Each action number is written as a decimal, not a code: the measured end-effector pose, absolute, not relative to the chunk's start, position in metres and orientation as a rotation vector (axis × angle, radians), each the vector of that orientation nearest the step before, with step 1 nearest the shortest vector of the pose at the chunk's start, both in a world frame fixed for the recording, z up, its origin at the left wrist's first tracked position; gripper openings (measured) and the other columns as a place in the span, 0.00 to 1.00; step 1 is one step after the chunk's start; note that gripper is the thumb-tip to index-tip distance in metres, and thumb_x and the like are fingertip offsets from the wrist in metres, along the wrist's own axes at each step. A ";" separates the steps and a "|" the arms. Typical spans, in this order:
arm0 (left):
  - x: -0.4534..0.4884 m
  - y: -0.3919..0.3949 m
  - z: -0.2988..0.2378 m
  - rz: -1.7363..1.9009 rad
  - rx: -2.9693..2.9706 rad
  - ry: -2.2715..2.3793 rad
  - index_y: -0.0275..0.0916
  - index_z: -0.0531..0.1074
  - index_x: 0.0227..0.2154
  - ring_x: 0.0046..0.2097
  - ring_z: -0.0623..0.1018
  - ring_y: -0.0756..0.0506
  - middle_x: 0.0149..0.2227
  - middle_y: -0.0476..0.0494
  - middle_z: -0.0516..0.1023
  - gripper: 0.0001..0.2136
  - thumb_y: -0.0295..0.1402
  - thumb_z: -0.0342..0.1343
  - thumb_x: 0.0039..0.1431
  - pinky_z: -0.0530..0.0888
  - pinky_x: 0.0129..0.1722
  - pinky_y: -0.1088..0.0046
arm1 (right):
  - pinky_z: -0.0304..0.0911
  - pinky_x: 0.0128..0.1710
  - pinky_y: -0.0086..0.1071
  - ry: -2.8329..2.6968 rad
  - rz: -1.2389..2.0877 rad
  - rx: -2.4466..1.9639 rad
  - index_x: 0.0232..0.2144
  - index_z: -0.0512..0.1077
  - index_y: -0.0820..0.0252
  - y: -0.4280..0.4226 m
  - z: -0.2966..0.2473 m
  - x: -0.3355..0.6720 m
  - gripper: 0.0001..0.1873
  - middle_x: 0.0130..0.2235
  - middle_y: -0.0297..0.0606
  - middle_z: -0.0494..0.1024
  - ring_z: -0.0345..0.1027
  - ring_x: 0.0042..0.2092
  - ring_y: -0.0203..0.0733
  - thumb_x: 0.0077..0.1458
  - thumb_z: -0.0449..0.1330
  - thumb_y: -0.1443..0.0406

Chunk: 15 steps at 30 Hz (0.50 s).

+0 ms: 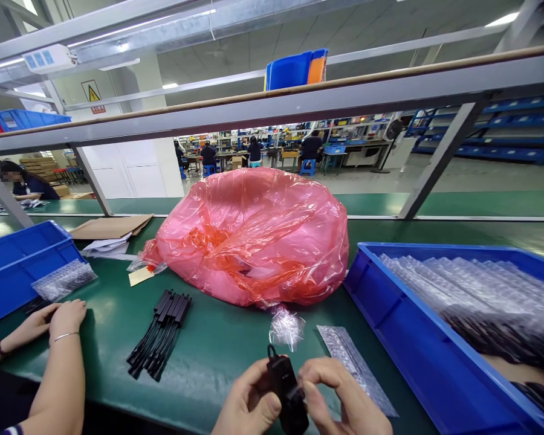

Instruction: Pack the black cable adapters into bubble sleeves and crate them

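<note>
Head view: left hand [249, 399]'s wrapped around a black device [283, 380] at the near side of the green bench [217, 356]. Right hand [342, 396]'s fingers are bent up against its side; can't tell if they're pinching anything. Both hands get cut off near the wrist. Pink bag [263, 235]'s contents are mostly hidden, and the blue bin [403, 338] on the right runs out of view.

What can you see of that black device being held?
The black device is oblong and boxy, plastic-looking, with a thin black loop at its top end. Details lower down are too dark to make out. It slants, top leaning left, near the front edge of the green bench. The left hand grips one side; fingers of the right hand touch the other.
</note>
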<state>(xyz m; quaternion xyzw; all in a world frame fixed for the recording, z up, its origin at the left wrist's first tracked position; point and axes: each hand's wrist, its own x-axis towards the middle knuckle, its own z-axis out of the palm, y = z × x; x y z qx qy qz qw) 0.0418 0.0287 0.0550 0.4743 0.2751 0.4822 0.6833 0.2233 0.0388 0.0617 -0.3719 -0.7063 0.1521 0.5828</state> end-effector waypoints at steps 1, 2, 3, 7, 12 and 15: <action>0.040 0.029 0.051 1.098 1.015 0.625 0.42 0.75 0.56 0.53 0.80 0.37 0.50 0.35 0.82 0.29 0.53 0.65 0.56 0.73 0.56 0.60 | 0.70 0.34 0.26 -1.616 0.411 -0.906 0.33 0.69 0.52 0.045 0.059 0.227 0.10 0.30 0.30 0.74 0.73 0.32 0.36 0.69 0.56 0.61; 0.039 0.030 0.047 1.117 0.961 0.632 0.42 0.75 0.56 0.50 0.82 0.38 0.48 0.36 0.83 0.29 0.52 0.66 0.56 0.75 0.53 0.62 | 0.70 0.34 0.27 -1.592 0.469 -0.985 0.33 0.68 0.53 0.054 0.055 0.232 0.12 0.30 0.30 0.74 0.72 0.31 0.36 0.70 0.54 0.59; 0.037 0.030 0.043 1.138 0.910 0.638 0.42 0.75 0.56 0.48 0.83 0.39 0.47 0.36 0.83 0.28 0.51 0.66 0.55 0.76 0.51 0.63 | 0.69 0.33 0.27 -1.586 0.521 -1.089 0.33 0.68 0.53 0.065 0.051 0.237 0.13 0.30 0.30 0.73 0.71 0.31 0.37 0.71 0.53 0.57; 0.032 0.031 0.035 1.181 0.819 0.660 0.43 0.76 0.54 0.46 0.83 0.41 0.45 0.37 0.83 0.27 0.49 0.68 0.54 0.76 0.49 0.66 | 0.65 0.33 0.32 -1.773 0.603 -1.390 0.34 0.69 0.54 0.127 0.025 0.251 0.13 0.31 0.33 0.75 0.70 0.31 0.41 0.67 0.52 0.55; 0.028 0.036 0.035 1.187 0.802 0.671 0.40 0.78 0.52 0.46 0.84 0.41 0.44 0.36 0.84 0.28 0.49 0.71 0.51 0.77 0.47 0.67 | 0.60 0.34 0.35 -1.887 0.556 -1.488 0.28 0.66 0.56 0.178 -0.002 0.247 0.04 0.32 0.39 0.74 0.70 0.33 0.45 0.55 0.54 0.66; 0.027 0.046 0.035 1.269 0.735 0.743 0.39 0.80 0.48 0.46 0.84 0.41 0.45 0.36 0.85 0.27 0.49 0.72 0.49 0.77 0.49 0.67 | 0.60 0.36 0.35 -1.924 0.589 -1.450 0.35 0.68 0.58 0.165 0.006 0.241 0.05 0.39 0.43 0.75 0.71 0.38 0.47 0.59 0.52 0.66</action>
